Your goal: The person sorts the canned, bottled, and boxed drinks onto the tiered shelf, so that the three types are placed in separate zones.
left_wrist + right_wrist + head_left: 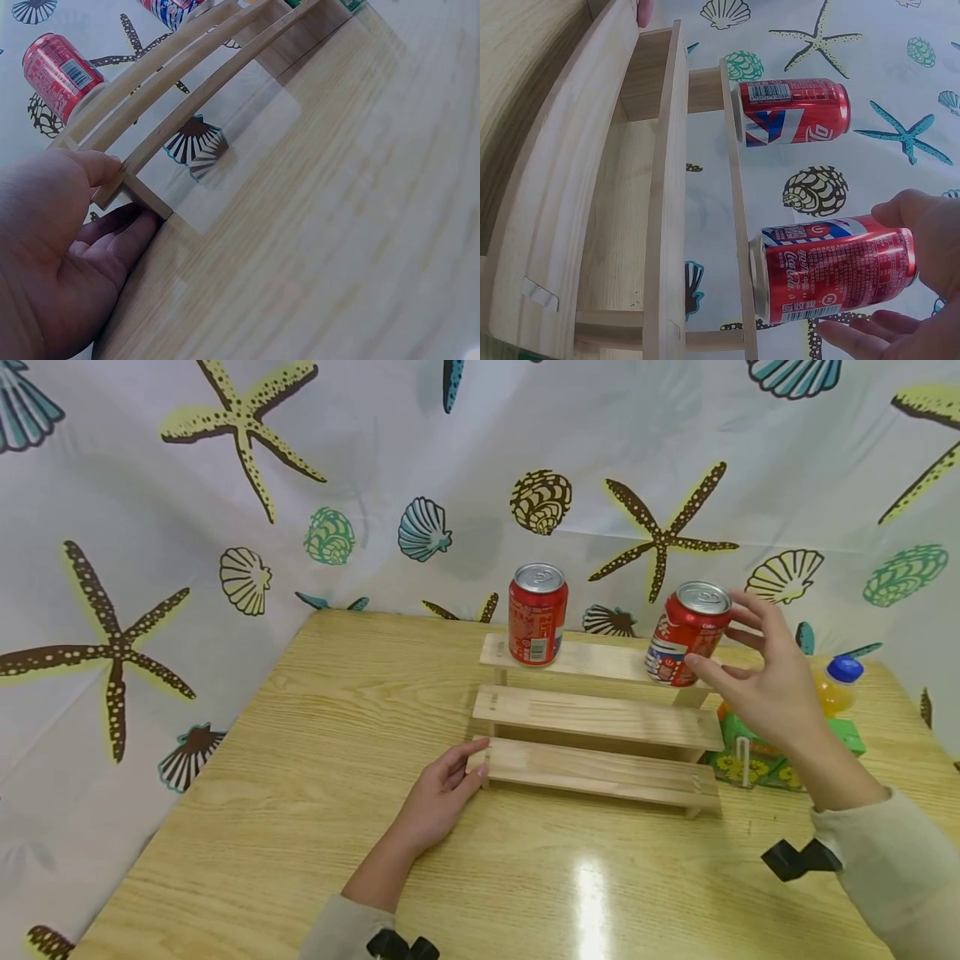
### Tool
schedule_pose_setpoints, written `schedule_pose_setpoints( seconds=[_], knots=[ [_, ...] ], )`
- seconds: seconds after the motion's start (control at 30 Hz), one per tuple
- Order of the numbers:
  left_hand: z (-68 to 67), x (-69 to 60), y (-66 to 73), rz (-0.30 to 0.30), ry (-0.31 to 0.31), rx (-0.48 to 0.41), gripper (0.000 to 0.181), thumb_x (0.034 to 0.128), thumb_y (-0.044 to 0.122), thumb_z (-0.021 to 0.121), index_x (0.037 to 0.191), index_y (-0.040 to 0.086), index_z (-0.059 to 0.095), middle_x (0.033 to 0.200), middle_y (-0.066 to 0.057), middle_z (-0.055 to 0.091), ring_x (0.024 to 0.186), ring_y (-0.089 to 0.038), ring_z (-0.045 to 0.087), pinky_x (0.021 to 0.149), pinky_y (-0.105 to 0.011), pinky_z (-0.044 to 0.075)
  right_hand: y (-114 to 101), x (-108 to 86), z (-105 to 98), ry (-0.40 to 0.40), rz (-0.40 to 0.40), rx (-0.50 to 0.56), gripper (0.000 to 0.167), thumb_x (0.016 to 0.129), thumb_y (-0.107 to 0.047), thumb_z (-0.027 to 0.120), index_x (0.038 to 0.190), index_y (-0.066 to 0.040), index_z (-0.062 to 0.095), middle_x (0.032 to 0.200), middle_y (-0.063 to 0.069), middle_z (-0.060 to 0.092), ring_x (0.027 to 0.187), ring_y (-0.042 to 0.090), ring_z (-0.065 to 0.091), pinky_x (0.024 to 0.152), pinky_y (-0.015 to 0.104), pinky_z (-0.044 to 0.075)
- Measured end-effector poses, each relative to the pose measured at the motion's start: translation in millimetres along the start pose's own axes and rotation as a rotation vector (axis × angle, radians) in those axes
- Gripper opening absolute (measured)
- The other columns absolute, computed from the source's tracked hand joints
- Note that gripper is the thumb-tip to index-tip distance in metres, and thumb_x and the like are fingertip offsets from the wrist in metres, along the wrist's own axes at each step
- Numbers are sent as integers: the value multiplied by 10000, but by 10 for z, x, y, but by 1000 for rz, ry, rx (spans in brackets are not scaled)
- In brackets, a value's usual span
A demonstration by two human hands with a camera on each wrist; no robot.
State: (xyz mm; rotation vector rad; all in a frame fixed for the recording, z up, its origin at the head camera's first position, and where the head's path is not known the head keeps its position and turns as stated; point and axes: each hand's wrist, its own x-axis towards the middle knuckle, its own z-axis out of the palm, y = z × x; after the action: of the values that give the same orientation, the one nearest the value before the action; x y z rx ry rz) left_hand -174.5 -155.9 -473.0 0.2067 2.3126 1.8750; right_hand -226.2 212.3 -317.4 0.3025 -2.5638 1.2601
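A three-step wooden rack [600,714] stands on the table. My left hand [438,797] grips the left end of its lowest step, thumb and fingers on either side of the board in the left wrist view. My right hand [780,693] holds a red Coca-Cola can [693,631] between thumb and fingers at the right end of the top step. The can leans slightly in the head view; whether its base fully rests on the board I cannot tell. Another red Coca-Cola can [537,614] stands upright on the left part of the top step, also seen in the right wrist view [795,112].
Right of the rack, partly behind my right forearm, are a green carton pack [750,764] with yellow flowers and a bottle of orange drink [838,685] with a blue cap. A cloth [480,460] printed with shells and starfish hangs behind the wooden table [315,760].
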Motion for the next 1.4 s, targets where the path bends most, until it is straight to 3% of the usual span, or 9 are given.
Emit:
schedule_pose_setpoints(
  seconds=[0.67, 1.0, 1.07, 1.17, 1.23, 1.4],
  knots=[
    [8, -1, 9, 0, 3, -1, 430, 1035, 254, 572, 1459, 223, 506, 1587, -99, 375, 1437, -246, 416, 1127, -380, 428, 54, -172, 3, -5, 3, -14, 889, 913, -221, 749, 1597, -273, 183, 1550, 197, 374, 1333, 467, 476, 762, 34, 491],
    [2, 5, 0, -2, 3, 2, 430, 1034, 266, 573, 1456, 228, 507, 1591, -84, 371, 1454, -238, 388, 1125, -367, 430, 88, -260, 2, -15, 4, 5, 875, 918, -213, 744, 1597, -278, 196, 1531, 188, 397, 1327, 453, 484, 766, 21, 457],
    [2, 6, -2, 0, 1, 0, 430, 1035, 262, 571, 1458, 225, 505, 1589, -79, 374, 1438, -235, 415, 1125, -365, 431, 95, -270, -1, -17, 8, 0, 872, 920, -212, 742, 1598, -270, 196, 1531, 183, 401, 1326, 445, 487, 780, 46, 479],
    [0, 7, -5, 2, 0, 1, 429, 1035, 262, 571, 1457, 223, 506, 1587, -70, 379, 1430, -228, 428, 1129, -364, 425, 96, -290, -8, -24, 22, -12, 871, 924, -222, 737, 1600, -260, 189, 1536, 174, 400, 1333, 433, 486, 845, 178, 562],
    [0, 6, -5, 4, -1, 1, 429, 1035, 262, 571, 1457, 220, 506, 1587, -71, 379, 1439, -226, 414, 1134, -368, 417, 98, -305, -10, -28, 28, -14, 877, 922, -229, 740, 1601, -252, 186, 1539, 172, 398, 1334, 432, 486, 851, 188, 566],
    [-2, 6, -9, 8, -4, 3, 432, 1034, 269, 572, 1457, 217, 505, 1587, -75, 379, 1462, -229, 374, 1149, -382, 398, 115, -345, -1, -40, 35, 2, 893, 915, -231, 750, 1602, -229, 179, 1542, 186, 390, 1332, 450, 481, 785, 45, 488]
  ],
)
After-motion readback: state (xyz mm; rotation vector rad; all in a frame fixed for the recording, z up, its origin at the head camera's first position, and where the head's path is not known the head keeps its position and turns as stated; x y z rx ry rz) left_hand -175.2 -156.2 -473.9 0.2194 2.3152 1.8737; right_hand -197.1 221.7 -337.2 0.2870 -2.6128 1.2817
